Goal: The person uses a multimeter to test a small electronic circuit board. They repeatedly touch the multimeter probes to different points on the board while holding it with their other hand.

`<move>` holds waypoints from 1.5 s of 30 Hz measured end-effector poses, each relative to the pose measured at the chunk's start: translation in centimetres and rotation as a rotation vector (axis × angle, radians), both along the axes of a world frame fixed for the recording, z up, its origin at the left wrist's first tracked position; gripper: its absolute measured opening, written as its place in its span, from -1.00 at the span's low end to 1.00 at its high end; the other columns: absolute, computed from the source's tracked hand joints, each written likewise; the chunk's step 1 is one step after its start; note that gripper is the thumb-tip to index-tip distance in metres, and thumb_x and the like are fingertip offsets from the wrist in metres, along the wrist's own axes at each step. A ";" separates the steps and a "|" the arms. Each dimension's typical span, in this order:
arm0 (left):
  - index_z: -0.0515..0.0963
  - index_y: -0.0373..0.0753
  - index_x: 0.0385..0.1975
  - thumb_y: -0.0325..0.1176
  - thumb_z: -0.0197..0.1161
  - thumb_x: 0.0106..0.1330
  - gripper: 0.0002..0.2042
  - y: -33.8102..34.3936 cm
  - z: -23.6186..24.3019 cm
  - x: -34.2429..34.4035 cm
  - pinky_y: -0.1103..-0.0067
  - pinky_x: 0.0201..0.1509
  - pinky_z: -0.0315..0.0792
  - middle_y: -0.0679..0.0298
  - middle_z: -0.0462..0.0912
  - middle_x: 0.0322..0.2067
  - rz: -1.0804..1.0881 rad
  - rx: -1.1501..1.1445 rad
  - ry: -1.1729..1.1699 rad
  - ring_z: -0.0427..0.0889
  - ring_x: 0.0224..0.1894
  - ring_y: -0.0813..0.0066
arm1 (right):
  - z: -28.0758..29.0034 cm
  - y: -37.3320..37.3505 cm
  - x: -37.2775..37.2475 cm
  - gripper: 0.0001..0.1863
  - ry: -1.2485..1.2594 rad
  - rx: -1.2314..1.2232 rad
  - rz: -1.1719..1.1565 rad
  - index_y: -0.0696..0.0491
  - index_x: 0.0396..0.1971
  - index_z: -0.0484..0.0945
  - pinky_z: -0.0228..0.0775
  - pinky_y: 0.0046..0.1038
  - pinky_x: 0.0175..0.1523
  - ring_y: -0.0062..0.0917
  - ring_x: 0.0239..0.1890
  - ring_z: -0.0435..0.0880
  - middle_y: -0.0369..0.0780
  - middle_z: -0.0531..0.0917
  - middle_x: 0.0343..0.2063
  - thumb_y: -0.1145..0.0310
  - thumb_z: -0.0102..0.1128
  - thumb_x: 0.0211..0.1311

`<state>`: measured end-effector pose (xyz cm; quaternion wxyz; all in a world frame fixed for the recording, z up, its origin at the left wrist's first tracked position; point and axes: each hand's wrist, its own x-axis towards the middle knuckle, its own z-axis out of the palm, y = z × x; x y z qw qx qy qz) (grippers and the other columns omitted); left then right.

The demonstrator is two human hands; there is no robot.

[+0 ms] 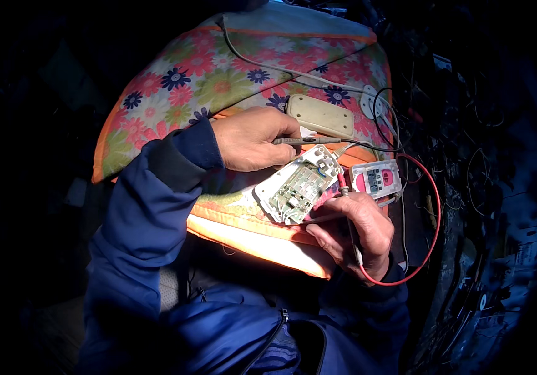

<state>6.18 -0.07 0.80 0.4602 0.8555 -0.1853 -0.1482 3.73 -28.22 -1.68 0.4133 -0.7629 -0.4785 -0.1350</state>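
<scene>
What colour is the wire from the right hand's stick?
It's a red wire, clearest in the head view.

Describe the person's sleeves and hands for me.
The left hand and right hand are bare, without gloves. The left sleeve is loose blue fabric with a darker band near the wrist; the right sleeve is blue too, partly shadowed.

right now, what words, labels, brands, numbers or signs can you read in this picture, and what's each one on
None can be read with certainty.
Circuit board: any markings are too small to read.
White-and-pink unit: any markings are too small to read.
Pale cover: no readable text.
Dark probe in the left hand: any marking is too small to read.
Floral cloth: printed flowers, no visible lettering.
</scene>
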 end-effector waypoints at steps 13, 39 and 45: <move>0.61 -0.44 -0.21 -0.26 0.22 0.39 -0.71 0.0 -0.5 0.0 0.43 -0.34 0.37 0.20 0.53 -0.52 0.006 0.072 -0.102 0.44 -0.43 0.50 | -1.2 1.2 -1.1 -0.61 -0.139 -0.032 0.023 0.16 -0.21 0.61 0.47 -0.29 -0.30 -0.26 -0.43 0.65 -0.14 0.64 -0.46 0.60 0.60 -0.07; 0.55 -0.37 -0.01 -0.42 0.43 0.41 -0.73 -3.5 -2.5 3.9 0.68 -0.08 0.51 0.37 0.64 -0.24 0.177 -0.426 0.053 0.58 -0.20 0.70 | 1.2 0.1 7.3 -0.75 0.705 0.352 -0.071 0.30 0.04 0.53 0.47 -0.64 -0.32 -0.70 -0.40 0.67 -0.24 0.73 -0.39 0.50 0.27 0.49; 0.52 -0.52 0.07 -0.41 0.40 0.35 -0.60 -3.8 -2.2 3.0 0.50 0.13 0.54 0.11 0.69 -0.12 0.243 -0.419 0.001 0.66 -0.03 0.47 | -0.4 0.5 7.4 -0.75 0.711 0.428 -0.052 0.27 0.06 0.54 0.36 -0.68 -0.41 -0.80 -0.48 0.55 -0.31 0.68 -0.40 0.52 0.26 0.50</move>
